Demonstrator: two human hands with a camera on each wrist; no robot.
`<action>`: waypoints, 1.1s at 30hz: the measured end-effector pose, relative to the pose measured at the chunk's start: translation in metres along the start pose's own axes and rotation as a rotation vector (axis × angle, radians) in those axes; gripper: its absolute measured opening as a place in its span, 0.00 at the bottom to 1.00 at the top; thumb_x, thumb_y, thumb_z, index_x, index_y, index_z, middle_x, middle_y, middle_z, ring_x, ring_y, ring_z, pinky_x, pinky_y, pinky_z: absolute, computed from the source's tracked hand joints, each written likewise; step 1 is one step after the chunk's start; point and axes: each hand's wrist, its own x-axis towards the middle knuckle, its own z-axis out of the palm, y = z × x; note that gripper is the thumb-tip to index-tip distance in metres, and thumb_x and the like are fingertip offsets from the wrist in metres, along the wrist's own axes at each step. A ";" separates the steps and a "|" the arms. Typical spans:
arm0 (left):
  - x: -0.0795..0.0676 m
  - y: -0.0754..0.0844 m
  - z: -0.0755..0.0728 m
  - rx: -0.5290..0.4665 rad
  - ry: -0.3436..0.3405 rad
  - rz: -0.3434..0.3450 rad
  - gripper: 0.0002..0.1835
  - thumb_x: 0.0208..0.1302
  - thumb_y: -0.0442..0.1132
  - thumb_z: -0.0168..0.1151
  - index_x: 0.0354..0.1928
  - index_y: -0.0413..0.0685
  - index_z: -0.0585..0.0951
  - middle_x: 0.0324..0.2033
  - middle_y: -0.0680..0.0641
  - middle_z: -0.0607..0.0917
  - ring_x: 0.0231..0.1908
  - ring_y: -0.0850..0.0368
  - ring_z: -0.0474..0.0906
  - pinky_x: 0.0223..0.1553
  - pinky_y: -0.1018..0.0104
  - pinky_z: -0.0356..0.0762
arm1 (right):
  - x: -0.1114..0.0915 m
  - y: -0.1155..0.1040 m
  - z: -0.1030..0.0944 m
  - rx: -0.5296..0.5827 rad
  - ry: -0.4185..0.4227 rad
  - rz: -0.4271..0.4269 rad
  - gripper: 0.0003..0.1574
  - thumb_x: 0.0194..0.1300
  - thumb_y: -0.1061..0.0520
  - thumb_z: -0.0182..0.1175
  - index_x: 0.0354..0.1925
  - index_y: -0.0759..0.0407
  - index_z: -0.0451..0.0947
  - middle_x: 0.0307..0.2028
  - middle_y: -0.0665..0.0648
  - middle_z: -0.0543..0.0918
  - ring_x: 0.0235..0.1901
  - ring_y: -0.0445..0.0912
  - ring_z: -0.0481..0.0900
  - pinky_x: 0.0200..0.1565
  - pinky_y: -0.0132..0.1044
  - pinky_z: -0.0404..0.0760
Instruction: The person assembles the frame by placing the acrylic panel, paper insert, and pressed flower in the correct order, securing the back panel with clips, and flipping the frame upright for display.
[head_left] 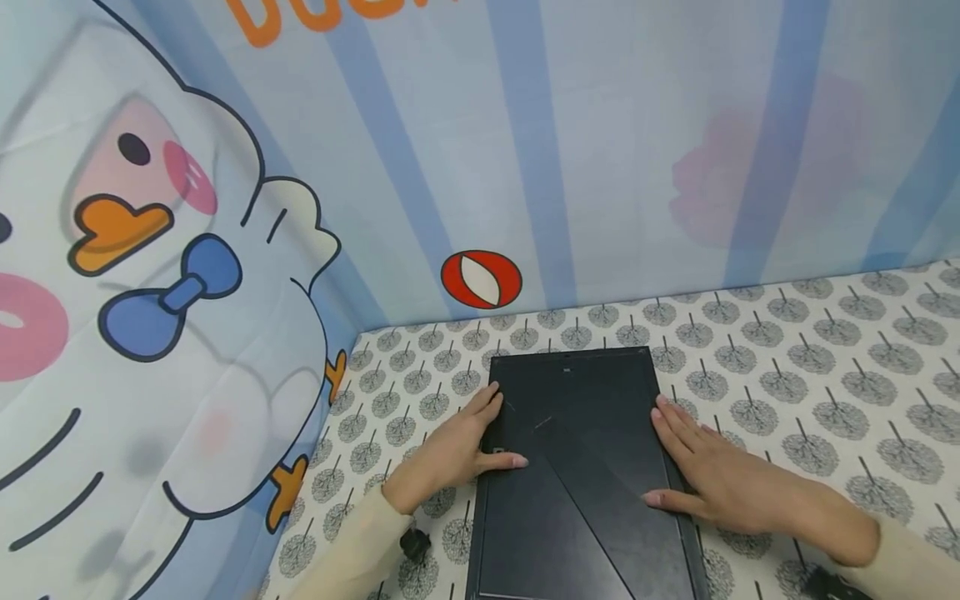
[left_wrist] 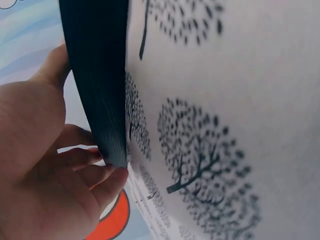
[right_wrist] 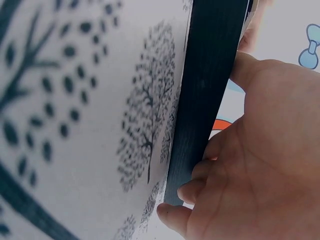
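Observation:
A black picture frame (head_left: pixel 577 475) lies back side up on the patterned cloth, with a thin diagonal line across its backing and a small fitting near the top edge. At its left edge my left hand (head_left: pixel 457 442) holds the frame, thumb over the top and fingers along the side. Opposite, my right hand (head_left: pixel 738 483) holds the right edge in a similar way. In the left wrist view the left hand's fingertips (left_wrist: pixel 112 185) reach the frame's side (left_wrist: pixel 100 90). The right wrist view shows the right hand's fingers (right_wrist: pixel 192 192) along the other side (right_wrist: pixel 200 100). The frame's front is hidden.
A white cloth (head_left: pixel 802 358) with grey tree prints covers the table. Behind it hangs a blue striped backdrop (head_left: pixel 615 167) with a red ball print, and a cartoon bird (head_left: pixel 217 375) is printed on the left side. Dark wrist devices show under both sleeves.

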 end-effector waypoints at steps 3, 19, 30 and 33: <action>0.001 -0.001 -0.001 0.073 0.031 0.027 0.56 0.64 0.71 0.66 0.82 0.42 0.59 0.85 0.43 0.53 0.83 0.40 0.51 0.77 0.45 0.68 | 0.000 -0.001 0.000 -0.005 0.004 0.000 0.65 0.72 0.28 0.58 0.83 0.70 0.46 0.83 0.74 0.43 0.81 0.72 0.49 0.74 0.73 0.60; 0.018 0.004 -0.008 0.246 0.119 0.090 0.56 0.51 0.73 0.73 0.72 0.38 0.76 0.74 0.39 0.72 0.75 0.42 0.68 0.72 0.50 0.75 | 0.001 0.002 -0.001 -0.006 0.002 0.008 0.66 0.73 0.28 0.58 0.83 0.70 0.45 0.83 0.75 0.43 0.81 0.72 0.49 0.73 0.74 0.60; 0.022 -0.005 -0.008 0.311 0.202 0.167 0.54 0.45 0.79 0.73 0.63 0.41 0.84 0.67 0.42 0.78 0.66 0.46 0.77 0.69 0.49 0.78 | 0.000 0.003 -0.001 -0.003 0.001 0.007 0.66 0.73 0.28 0.58 0.83 0.68 0.44 0.84 0.73 0.41 0.81 0.72 0.49 0.73 0.74 0.60; 0.022 -0.007 -0.008 0.314 0.208 0.172 0.53 0.45 0.79 0.74 0.62 0.43 0.85 0.66 0.44 0.79 0.64 0.48 0.79 0.67 0.49 0.79 | -0.001 0.004 0.001 0.006 0.001 0.005 0.66 0.73 0.27 0.58 0.83 0.68 0.44 0.84 0.73 0.41 0.81 0.72 0.49 0.73 0.74 0.60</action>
